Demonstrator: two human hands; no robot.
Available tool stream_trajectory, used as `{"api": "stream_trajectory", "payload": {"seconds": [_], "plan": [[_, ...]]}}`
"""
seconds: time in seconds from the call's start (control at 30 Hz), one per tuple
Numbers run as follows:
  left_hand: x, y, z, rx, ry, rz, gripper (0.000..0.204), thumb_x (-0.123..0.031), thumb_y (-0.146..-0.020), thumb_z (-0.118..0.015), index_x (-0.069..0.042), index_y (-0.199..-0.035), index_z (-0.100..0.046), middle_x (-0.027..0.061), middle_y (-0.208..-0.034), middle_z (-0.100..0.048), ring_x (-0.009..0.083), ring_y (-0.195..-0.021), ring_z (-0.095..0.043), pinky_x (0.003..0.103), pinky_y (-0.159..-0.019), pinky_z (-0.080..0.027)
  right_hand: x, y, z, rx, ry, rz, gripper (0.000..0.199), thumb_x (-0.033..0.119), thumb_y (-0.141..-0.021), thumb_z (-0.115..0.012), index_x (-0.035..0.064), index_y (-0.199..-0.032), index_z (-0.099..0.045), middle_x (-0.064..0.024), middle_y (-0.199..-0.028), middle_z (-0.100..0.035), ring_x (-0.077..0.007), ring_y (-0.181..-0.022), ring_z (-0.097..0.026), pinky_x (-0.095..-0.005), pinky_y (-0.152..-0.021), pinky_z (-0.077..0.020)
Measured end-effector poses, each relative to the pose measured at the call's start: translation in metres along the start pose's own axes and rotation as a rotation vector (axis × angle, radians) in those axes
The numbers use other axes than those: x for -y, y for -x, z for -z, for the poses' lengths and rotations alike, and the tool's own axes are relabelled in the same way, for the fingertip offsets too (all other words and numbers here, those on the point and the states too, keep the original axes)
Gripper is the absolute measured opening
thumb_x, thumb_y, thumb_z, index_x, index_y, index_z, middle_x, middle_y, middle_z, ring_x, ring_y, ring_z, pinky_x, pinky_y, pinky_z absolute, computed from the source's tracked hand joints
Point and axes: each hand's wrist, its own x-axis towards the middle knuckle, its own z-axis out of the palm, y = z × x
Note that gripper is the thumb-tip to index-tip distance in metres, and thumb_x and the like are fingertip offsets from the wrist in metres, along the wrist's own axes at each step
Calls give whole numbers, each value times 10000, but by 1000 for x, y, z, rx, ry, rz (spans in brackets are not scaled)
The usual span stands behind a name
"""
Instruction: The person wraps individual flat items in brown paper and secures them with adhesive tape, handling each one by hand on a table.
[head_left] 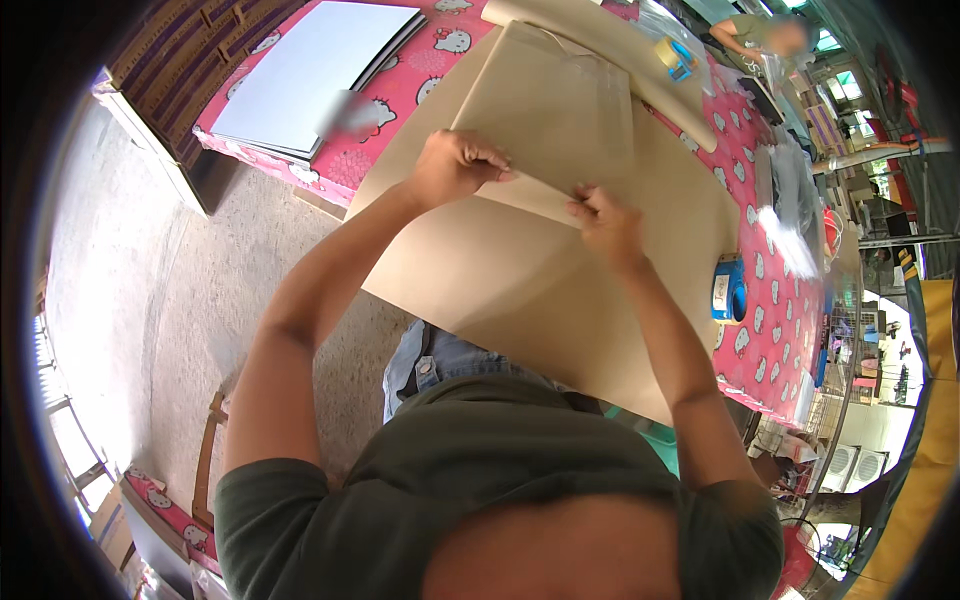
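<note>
1. Head view: white boards [310,70] lie left of the left grip, on the pink surface [780,330].
2. The left hand [462,168] seems to pinch the near edge of the brown panel [560,105], which lies just beyond both grips on brown paper [470,255].
3. Likely step: aligning that edge; the next move calls for even tension.
4. The right hand [612,225] apparently pinches it too.
5. Beyond the right grip, a paper roll [670,103] limits room; blue tape dispenser [729,290] sits to its right.
</note>
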Motion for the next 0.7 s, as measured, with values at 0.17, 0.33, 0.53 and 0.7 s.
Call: {"api": "stream_trajectory", "payload": {"seconds": [0.17, 0.33, 0.53, 0.7], "plan": [[9, 27, -22, -52, -48, -46, 148, -120, -654, -747, -59, -674, -614, 41, -649, -591, 216, -725, -561, 343, -617, -458, -2, 36, -38, -77, 169, 33, 184, 198, -759, -658, 50, -791, -555, -124, -833, -641, -291, -724, -619, -386, -589, -498], [13, 7, -25, -17, 31, 112, 208, -95, -648, -741, -33, -597, -550, 47, -581, -541, 232, -693, -505, 353, -566, -410, 1, 20, -27, 28, 21, -31, 203, 218, -756, -670, 49, -827, -584, -117, -829, -628, -307, -676, -607, -395, -590, -487], [12, 5, -29, -50, -192, 64, 247, -111, -617, -754, -61, -579, -515, 25, -604, -534, 218, -712, -498, 341, -669, -379, 2, -10, -3, 151, -111, -159, 250, 244, -703, -728, 47, -764, -587, -101, -969, -588, -280, -914, -557, -380, -744, -453], [12, 1, -30, -40, -216, 85, 262, -151, -627, -751, -80, -576, -504, 18, -614, -530, 213, -726, -499, 334, -710, -364, -37, -6, 1, 245, -443, -176, 327, 260, -643, -775, 23, -743, -573, -96, -1026, -537, -250, -1025, -472, -373, -841, -395]]}}
